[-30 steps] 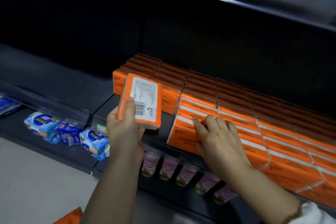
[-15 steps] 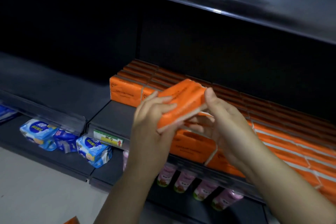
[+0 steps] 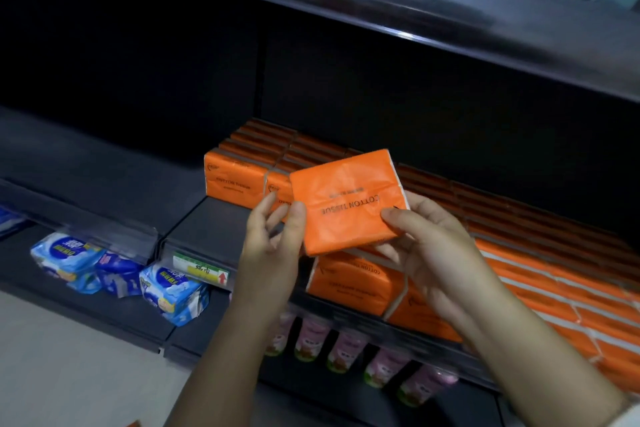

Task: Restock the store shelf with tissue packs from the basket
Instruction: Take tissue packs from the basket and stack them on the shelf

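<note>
Holding a flat orange plastic-wrapped tissue pack (image 3: 346, 198) in the air just in front of the dark metal shelf board (image 3: 214, 229), printed face turned up toward the camera, black lettering reading upside down. Pinching the pack's lower left edge with the left hand (image 3: 270, 246), thumb pressing on the front face, fingers bending loosely beside that edge, their hold behind the pack hidden. Gripping the pack's lower right corner with the right hand (image 3: 433, 253), thumb lying across the front, fingers cupping underneath. Tilting the pack slightly, upper right corner highest, keeping it apart from the shelf board.

Sitting on the shelf board, behind and below the held pack: rows of matching orange tissue packs (image 3: 349, 284), packed edge to edge and running toward the board's right end, leaving a bare dark stretch at its left front. Showing on the shelf board's front rail: a green and yellow paper price label with a red arrow (image 3: 201, 269). Lying below the shelf board, to its left: blue and white soft plastic packets (image 3: 173, 291). Standing under the shelf board's front edge: a row of pink bottles with green bases (image 3: 311, 340). Hanging above the shelf board: a glossy dark upper shelf edge (image 3: 381, 10).
</note>
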Available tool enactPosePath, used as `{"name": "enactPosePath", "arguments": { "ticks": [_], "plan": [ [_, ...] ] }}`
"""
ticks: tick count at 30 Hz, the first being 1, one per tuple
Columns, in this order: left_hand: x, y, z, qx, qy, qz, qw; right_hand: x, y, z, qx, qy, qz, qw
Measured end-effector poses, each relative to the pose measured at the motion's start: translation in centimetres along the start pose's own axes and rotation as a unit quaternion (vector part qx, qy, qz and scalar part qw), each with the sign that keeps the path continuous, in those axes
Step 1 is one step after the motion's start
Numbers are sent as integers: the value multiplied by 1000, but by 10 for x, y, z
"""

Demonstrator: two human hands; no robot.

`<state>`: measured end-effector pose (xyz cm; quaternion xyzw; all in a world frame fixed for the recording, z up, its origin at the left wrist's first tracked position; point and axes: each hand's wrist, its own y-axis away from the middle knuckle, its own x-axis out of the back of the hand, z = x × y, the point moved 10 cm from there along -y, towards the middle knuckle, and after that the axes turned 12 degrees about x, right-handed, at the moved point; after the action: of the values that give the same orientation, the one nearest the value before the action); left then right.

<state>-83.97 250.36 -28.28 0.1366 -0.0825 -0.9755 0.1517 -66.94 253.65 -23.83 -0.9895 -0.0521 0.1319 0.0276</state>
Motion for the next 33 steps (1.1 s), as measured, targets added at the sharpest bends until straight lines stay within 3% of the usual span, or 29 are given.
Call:
{"name": "enactPosePath", "arguments": {
  "ticks": [5,10,14,19,23,25,27,30,33],
  "plan": [
    [7,-2,-2,22,96,-6,995,-19,-3,-3,26,83,-86,992],
    [21,-4,1,12,240,19,971,-26,-9,3,26,83,-92,992],
    [34,-7,-9,34,293,59,954,-39,-8,21,-4,121,-107,987],
    [36,-11,-11,37,270,85,958,-69,-18,22,17,129,-97,987],
    [65,-9,-9,11,168,225,960,-91,-44,-9,105,216,-92,966],
    [80,-4,-7,4,167,283,945,-106,-58,-26,178,312,-115,926],
    [90,2,-2,-20,155,321,934,-119,-72,-26,220,458,-148,848],
    [93,5,7,-64,90,335,936,-129,-83,3,205,611,-216,734],
    [88,4,12,-84,22,326,941,-127,-87,30,187,684,-247,661]
  ]
}}
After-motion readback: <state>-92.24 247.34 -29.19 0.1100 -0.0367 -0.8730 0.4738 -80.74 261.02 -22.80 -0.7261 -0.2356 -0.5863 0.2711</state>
